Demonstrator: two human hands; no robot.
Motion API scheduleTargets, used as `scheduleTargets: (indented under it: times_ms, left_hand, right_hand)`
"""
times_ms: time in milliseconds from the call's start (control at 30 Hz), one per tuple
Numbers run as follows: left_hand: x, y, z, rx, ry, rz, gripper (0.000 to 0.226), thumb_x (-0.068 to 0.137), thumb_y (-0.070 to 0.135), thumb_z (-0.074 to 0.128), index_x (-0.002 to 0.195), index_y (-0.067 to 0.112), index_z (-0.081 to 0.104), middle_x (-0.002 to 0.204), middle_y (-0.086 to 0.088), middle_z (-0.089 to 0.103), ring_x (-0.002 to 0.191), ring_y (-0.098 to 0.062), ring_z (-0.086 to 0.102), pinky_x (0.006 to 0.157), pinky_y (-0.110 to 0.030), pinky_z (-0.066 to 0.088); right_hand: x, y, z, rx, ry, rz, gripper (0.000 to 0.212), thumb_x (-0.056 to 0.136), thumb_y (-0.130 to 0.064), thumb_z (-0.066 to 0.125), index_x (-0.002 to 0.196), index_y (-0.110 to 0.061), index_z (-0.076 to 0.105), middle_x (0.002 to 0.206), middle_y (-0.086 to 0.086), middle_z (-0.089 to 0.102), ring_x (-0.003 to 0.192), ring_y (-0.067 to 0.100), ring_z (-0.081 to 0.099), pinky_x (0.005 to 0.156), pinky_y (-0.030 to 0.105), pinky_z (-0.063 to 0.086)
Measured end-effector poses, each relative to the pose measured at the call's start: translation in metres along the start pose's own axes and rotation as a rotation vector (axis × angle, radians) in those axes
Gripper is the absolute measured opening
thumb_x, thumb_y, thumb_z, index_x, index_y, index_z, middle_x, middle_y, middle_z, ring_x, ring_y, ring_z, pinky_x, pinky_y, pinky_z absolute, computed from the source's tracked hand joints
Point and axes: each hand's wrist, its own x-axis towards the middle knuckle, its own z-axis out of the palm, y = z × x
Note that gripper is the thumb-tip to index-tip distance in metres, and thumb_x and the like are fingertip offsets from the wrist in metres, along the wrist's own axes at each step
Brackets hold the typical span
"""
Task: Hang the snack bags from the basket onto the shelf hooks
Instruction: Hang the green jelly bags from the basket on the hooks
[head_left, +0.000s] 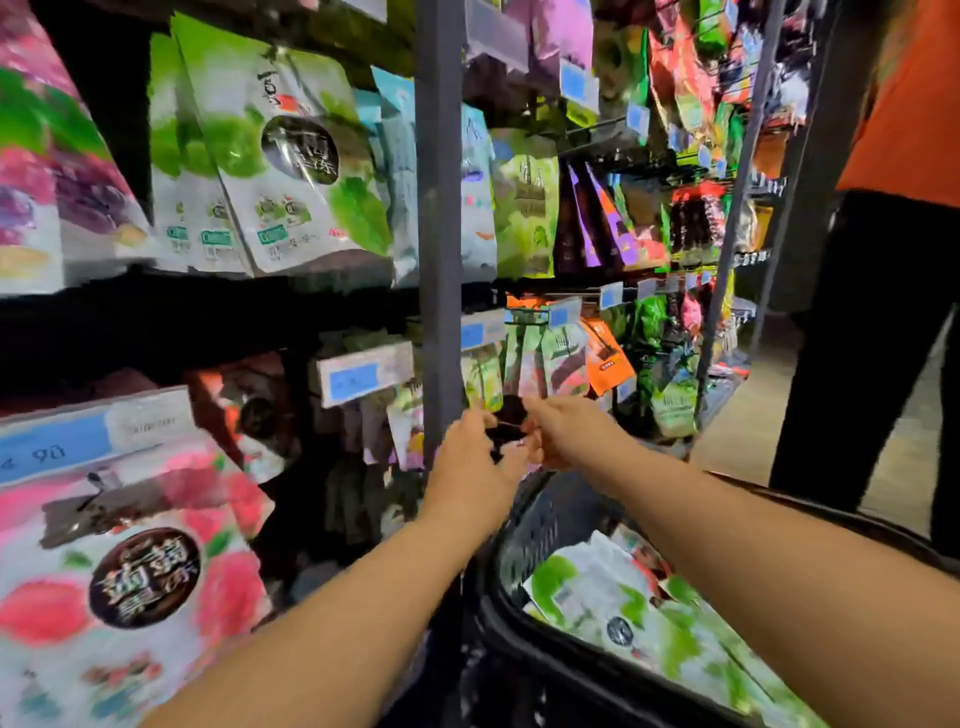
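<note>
Your left hand (470, 457) and your right hand (563, 434) meet in front of you, fingertips almost touching. Both hands pinch a small dark bag (510, 415) between them. It is blurry, so you cannot tell its shape well, but it seems to stretch side to side from one hand to the other. The thing that matters now is up: the hanging bags (558, 358) are just above your fingers, and the price tag (563, 313) at the end of their hook is higher and a bit farther away. That hook sits more on the side of your right hand, which is nearer to it. So I think the bag must go up and forward, top edge first. The grey post (440, 260) stands just past your left hand, so mind it. The basket (498, 618) is below your right arm, close to you, with more snack bags (623, 608) lying flat inside.
</note>
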Motion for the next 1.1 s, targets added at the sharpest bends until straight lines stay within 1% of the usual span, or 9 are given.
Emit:
scheduleTargets:
  times_ms: [67,167,333,467,567,667,767,933,1100]
  left_hand:
    - [0.002,-0.013,0.032,0.068,-0.135,0.004,0.035,0.092,0.036,0.064,0.117,0.016,0.05,0.1,0.001,0.044,0.1,-0.025,0.052,0.083,-0.034,0.043]
    - [0.003,-0.035,0.071,0.156,-0.294,0.018,0.034,0.09,0.037,0.067,0.113,0.018,0.053,0.087,0.006,0.046,0.086,-0.02,0.049,0.073,-0.032,0.04]
    - [0.007,-0.068,0.107,0.239,-0.39,0.092,0.028,0.089,0.037,0.068,0.109,0.021,0.058,0.088,0.005,0.052,0.089,-0.022,0.057,0.079,-0.036,0.047]
    - [0.012,-0.074,0.116,0.29,-0.428,0.23,0.023,0.087,0.039,0.07,0.1,0.022,0.061,0.084,0.011,0.051,0.087,-0.021,0.055,0.081,-0.039,0.047]
    - [0.01,-0.075,0.117,0.296,-0.423,0.272,0.02,0.089,0.04,0.069,0.098,0.023,0.062,0.079,0.013,0.048,0.083,-0.016,0.051,0.076,-0.034,0.044]
    - [0.01,-0.079,0.118,0.287,-0.409,0.295,0.019,0.089,0.04,0.068,0.099,0.025,0.06,0.08,0.015,0.046,0.081,-0.013,0.048,0.073,-0.032,0.041]
    - [0.012,-0.081,0.118,0.282,-0.407,0.298,0.018,0.089,0.039,0.069,0.098,0.026,0.06,0.08,0.015,0.047,0.08,-0.012,0.046,0.07,-0.027,0.034]
    - [0.015,-0.085,0.118,0.299,-0.421,0.284,0.017,0.087,0.038,0.07,0.094,0.027,0.059,0.081,0.013,0.05,0.08,-0.014,0.048,0.07,-0.029,0.036]
    - [0.012,-0.085,0.113,0.315,-0.429,0.287,0.015,0.088,0.037,0.07,0.092,0.029,0.058,0.081,0.012,0.05,0.081,-0.014,0.048,0.069,-0.03,0.035]
  right_hand:
    - [-0.001,0.039,-0.017,-0.004,0.025,0.042,0.041,0.102,-0.037,0.05,0.079,-0.004,0.059,0.064,0.01,0.056,0.049,0.016,0.051,0.047,0.018,0.042]
    - [0.0,0.1,-0.038,-0.155,0.058,0.114,0.045,0.101,-0.036,0.053,0.065,-0.009,0.059,0.055,0.004,0.059,0.046,0.012,0.052,0.052,0.022,0.043]
    - [0.0,0.191,-0.061,-0.263,-0.041,0.301,0.034,0.099,-0.036,0.056,0.076,-0.011,0.061,0.066,0.001,0.064,0.053,0.014,0.059,0.051,0.024,0.046]
    - [-0.002,0.24,-0.06,-0.465,-0.103,0.34,0.037,0.095,-0.038,0.062,0.065,-0.016,0.055,0.066,0.001,0.059,0.067,0.022,0.061,0.072,0.039,0.054]
    - [-0.011,0.251,-0.06,-0.681,-0.171,0.39,0.029,0.095,-0.044,0.061,0.077,-0.023,0.053,0.078,-0.005,0.055,0.083,0.014,0.053,0.071,0.026,0.038]
    - [-0.013,0.262,-0.061,-0.713,-0.227,0.441,0.024,0.088,-0.049,0.067,0.088,-0.028,0.056,0.092,-0.005,0.061,0.089,0.016,0.057,0.079,0.029,0.048]
    - [-0.014,0.267,-0.06,-0.733,-0.237,0.452,0.032,0.083,-0.05,0.073,0.1,-0.03,0.054,0.109,-0.004,0.062,0.097,0.019,0.061,0.085,0.032,0.051]
    - [-0.018,0.263,-0.059,-0.698,-0.284,0.452,0.053,0.08,-0.042,0.079,0.123,-0.024,0.052,0.101,-0.006,0.058,0.095,0.017,0.058,0.085,0.03,0.049]
    - [-0.022,0.25,-0.061,-0.606,-0.373,0.4,0.048,0.088,-0.033,0.073,0.125,-0.03,0.044,0.095,0.001,0.056,0.081,0.016,0.054,0.073,0.029,0.043]
